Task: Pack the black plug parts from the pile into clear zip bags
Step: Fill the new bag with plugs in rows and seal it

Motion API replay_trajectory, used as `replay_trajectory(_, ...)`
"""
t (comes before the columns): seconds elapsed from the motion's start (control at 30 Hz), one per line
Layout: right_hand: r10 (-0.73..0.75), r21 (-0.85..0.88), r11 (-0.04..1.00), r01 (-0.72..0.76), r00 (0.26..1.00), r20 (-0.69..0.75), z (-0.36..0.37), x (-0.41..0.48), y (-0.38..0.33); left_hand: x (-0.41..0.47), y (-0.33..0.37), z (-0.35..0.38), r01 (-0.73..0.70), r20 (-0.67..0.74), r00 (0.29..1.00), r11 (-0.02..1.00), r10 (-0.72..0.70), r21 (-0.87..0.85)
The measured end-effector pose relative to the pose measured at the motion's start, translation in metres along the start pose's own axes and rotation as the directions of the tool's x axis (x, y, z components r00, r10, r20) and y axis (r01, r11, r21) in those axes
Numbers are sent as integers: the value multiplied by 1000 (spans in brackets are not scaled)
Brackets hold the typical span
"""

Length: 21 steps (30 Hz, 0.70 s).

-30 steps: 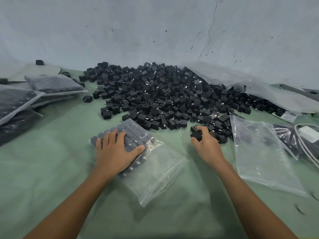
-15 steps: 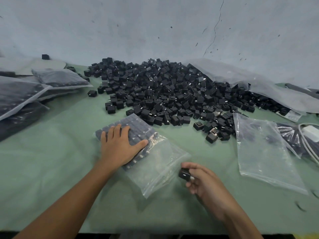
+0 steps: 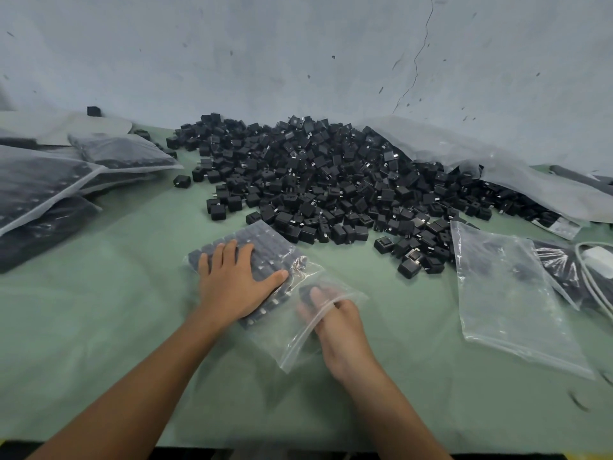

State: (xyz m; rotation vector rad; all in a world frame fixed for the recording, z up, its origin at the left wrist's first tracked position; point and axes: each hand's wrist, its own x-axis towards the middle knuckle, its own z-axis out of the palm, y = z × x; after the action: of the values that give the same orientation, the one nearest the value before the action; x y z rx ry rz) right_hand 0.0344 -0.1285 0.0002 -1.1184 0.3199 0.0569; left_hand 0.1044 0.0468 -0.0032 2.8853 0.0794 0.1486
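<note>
A big pile of black plug parts [image 3: 331, 180] covers the middle of the green table. In front of it lies a clear zip bag [image 3: 292, 340] partly filled with rows of plugs. My left hand [image 3: 235, 280] presses flat on the packed rows, fingers straight. The fingers of my right hand [image 3: 335, 323] are inside the bag's open mouth and hold a black plug part [image 3: 308, 291], seen blurred through the plastic.
Filled bags [image 3: 43, 184] are stacked at the left. An empty clear zip bag [image 3: 510, 303] lies at the right, beside a white charger with its cable [image 3: 597, 260]. A large crumpled plastic bag [image 3: 497, 167] spills plugs at the back right. A grey wall stands behind.
My right hand picked a plug from the pile's near edge, drew it back toward me, and has now pushed it into the bag's mouth. My left hand stayed on the bag.
</note>
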Motion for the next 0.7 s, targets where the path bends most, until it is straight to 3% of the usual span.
replay_trajectory(0.1, -83, -136, 988, 78, 996, -34, 16, 5, 0, 0, 0, 0, 0, 8, 1000, 1000, 0, -5)
replay_trajectory(0.27, -90, -209, 975, 73, 993, -74, 27, 9, 2, 2, 0, 2, -5, 8, 1000, 1000, 5, 10)
replay_trajectory(0.33, -208, -415, 897, 154, 974, -88, 20, 14, 6, 2, -1, 3, -8, -1, 1000, 1000, 8, 20)
replay_trajectory(0.4, -280, -511, 832, 217, 959, -48, 13, 16, 9, 2, -2, 4, -9, -7, 1000, 1000, 10, 23)
replay_trajectory(0.57, -228, -479, 862, 167, 971, -71, 15, 20, 14, 3, -2, 5, -6, -3, 1000, 999, 6, 32)
replay_trajectory(0.7, -209, -634, 748, 194, 976, 52, 17, 31, 13, 3, -2, 5, -11, 6, 1000, 999, 11, 47)
